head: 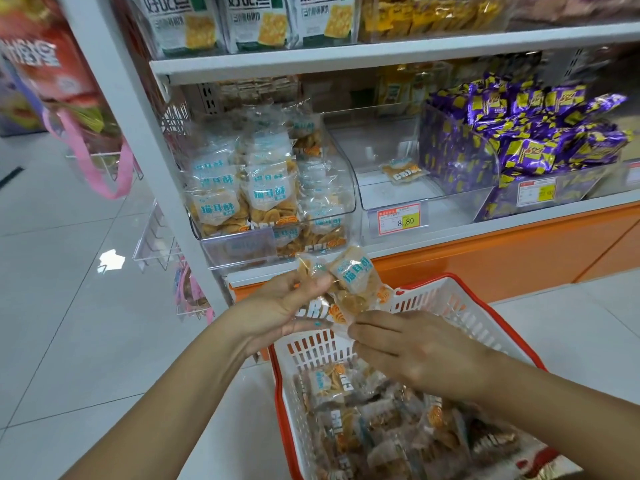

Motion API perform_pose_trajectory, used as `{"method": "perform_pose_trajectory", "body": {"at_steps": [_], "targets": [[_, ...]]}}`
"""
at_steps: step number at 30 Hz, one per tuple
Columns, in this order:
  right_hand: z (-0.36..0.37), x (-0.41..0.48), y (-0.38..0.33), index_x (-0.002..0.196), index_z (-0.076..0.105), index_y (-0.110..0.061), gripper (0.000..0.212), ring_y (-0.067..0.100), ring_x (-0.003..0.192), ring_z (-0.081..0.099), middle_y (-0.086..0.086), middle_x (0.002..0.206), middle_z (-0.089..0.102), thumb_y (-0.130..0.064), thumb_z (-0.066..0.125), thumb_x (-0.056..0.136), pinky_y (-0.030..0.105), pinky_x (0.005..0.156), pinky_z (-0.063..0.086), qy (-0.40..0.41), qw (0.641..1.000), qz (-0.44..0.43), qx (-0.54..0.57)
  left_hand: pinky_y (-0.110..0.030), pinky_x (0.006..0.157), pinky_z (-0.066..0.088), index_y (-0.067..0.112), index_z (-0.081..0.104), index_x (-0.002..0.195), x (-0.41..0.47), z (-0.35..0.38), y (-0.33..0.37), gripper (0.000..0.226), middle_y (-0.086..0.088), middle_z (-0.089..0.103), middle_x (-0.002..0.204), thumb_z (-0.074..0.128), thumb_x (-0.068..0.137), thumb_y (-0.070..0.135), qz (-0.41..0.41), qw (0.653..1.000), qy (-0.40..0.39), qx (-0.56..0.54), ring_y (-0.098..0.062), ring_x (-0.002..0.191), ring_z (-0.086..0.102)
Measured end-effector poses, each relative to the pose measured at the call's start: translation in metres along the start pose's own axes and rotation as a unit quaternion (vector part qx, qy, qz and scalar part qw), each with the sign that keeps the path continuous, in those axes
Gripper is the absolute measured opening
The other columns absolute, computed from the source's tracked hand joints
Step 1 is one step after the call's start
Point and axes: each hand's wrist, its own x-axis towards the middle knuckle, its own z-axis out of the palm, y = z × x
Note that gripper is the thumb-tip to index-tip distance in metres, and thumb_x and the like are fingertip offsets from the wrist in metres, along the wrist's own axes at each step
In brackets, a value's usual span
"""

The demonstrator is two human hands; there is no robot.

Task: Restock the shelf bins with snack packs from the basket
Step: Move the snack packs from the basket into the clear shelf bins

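My left hand [287, 306] grips a bunch of clear snack packs [349, 285] with blue labels, held just above the basket's far rim. My right hand [412, 351] pinches the lower edge of those packs from the right. Below, the white basket with a red rim [460, 299] holds several more of the same packs [363, 420]. On the shelf, the left clear bin [239, 244] is piled with matching packs [242, 188]. The middle clear bin [446, 202] holds a single pack [403, 171].
A bin of purple-and-yellow packs [540, 140] stands at the right. A price tag reading 8.80 [403, 220] hangs on the middle bin. Cracker bags [252, 22] fill the upper shelf. An orange base [485, 261] runs under the shelf. Pink-handled bags [97, 147] hang at left over the tiled floor.
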Motion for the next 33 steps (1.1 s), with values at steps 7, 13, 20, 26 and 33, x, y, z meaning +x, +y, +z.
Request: {"method": "perform_pose_trajectory", "body": {"at_steps": [7, 13, 20, 26, 33], "targets": [[-0.010, 0.000, 0.009, 0.096, 0.069, -0.007, 0.018, 0.020, 0.100, 0.057, 0.009, 0.100, 0.069, -0.002, 0.054, 0.086, 0.026, 0.064, 0.051, 0.024, 1.000, -0.003, -0.006, -0.033, 0.085, 0.056, 0.015, 0.062, 0.107, -0.001, 0.008, 0.014, 0.044, -0.006, 0.073, 0.100, 0.076, 0.065, 0.017, 0.109, 0.988, 0.069, 0.079, -0.022, 0.094, 0.070], [-0.028, 0.022, 0.022, 0.112, 0.066, -0.010, 0.031, 0.015, 0.107, 0.056, 0.006, 0.117, 0.057, -0.029, 0.066, 0.087, 0.024, 0.090, 0.047, 0.173, 0.938, 0.257, 0.156, -0.032, 0.083, 0.055, 0.013, 0.061, 0.105, 0.004, 0.009, 0.020, 0.048, -0.008, 0.073, 0.099, 0.073, 0.059, 0.016, 0.161, 0.983, 0.075, 0.038, -0.022, 0.094, 0.069], [-0.024, 0.025, 0.041, 0.123, 0.049, -0.037, 0.069, 0.008, 0.099, 0.064, -0.012, 0.110, 0.065, -0.037, 0.082, 0.063, 0.032, 0.086, 0.054, 0.073, 0.697, 0.537, 0.470, -0.043, 0.092, 0.053, 0.004, 0.055, 0.118, 0.014, 0.012, 0.015, 0.061, -0.016, 0.066, 0.115, 0.078, 0.062, 0.012, 0.159, 0.984, 0.081, 0.015, -0.026, 0.105, 0.066], [-0.013, 0.018, 0.043, 0.118, 0.059, -0.026, 0.052, 0.008, 0.093, 0.068, -0.006, 0.102, 0.072, -0.044, 0.068, 0.071, 0.032, 0.087, 0.052, 0.102, 0.634, 0.557, 0.527, -0.032, 0.087, 0.055, 0.000, 0.049, 0.126, 0.013, 0.009, 0.019, 0.063, -0.018, 0.062, 0.122, 0.069, 0.066, -0.002, 0.162, 0.987, -0.005, -0.021, -0.028, 0.110, 0.063], [-0.013, 0.031, 0.038, 0.125, 0.048, -0.025, 0.057, 0.000, 0.095, 0.065, -0.011, 0.106, 0.069, -0.050, 0.060, 0.075, 0.022, 0.080, 0.051, 0.127, 0.656, 0.534, 0.519, -0.036, 0.092, 0.052, 0.011, 0.049, 0.127, 0.014, 0.010, 0.024, 0.072, -0.007, 0.065, 0.120, 0.078, 0.062, 0.003, 0.171, 0.982, -0.024, 0.074, -0.023, 0.110, 0.063]]}}
